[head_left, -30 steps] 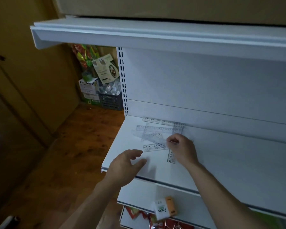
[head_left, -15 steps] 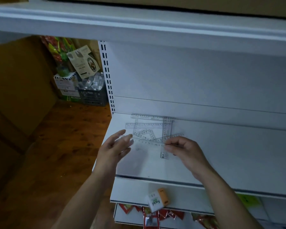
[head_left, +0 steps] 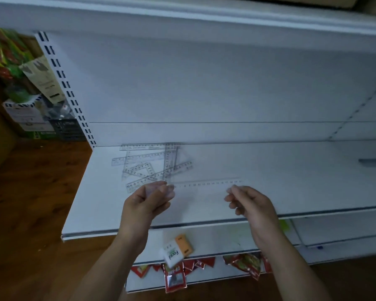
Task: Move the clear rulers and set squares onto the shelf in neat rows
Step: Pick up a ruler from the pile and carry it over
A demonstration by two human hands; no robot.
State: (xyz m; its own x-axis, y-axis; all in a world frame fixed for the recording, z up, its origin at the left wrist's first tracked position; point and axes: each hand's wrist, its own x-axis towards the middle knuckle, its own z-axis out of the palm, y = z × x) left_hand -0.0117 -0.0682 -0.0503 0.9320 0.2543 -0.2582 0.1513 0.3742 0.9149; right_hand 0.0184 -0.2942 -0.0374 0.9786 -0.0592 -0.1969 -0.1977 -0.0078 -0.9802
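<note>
A loose pile of clear rulers and set squares (head_left: 152, 164) lies crisscrossed at the back left of the white shelf (head_left: 269, 181). One long clear ruler (head_left: 206, 183) lies level across the shelf in front of the pile. My left hand (head_left: 148, 198) pinches its left end and my right hand (head_left: 250, 203) pinches its right end. Whether the ruler touches the shelf surface is unclear. The frame is motion-blurred.
A white and orange box (head_left: 178, 249) lies on the lower shelf, with red packets (head_left: 176, 276) hanging below it. Left of the shelving, a dark crate (head_left: 67, 129) and cartons (head_left: 28, 116) stand on the wooden floor. An upper shelf (head_left: 182, 16) overhangs above.
The view swung left to right. My left hand came to the pile, and both hands now hold one ruler stretched out to the right of where my right hand rested before.
</note>
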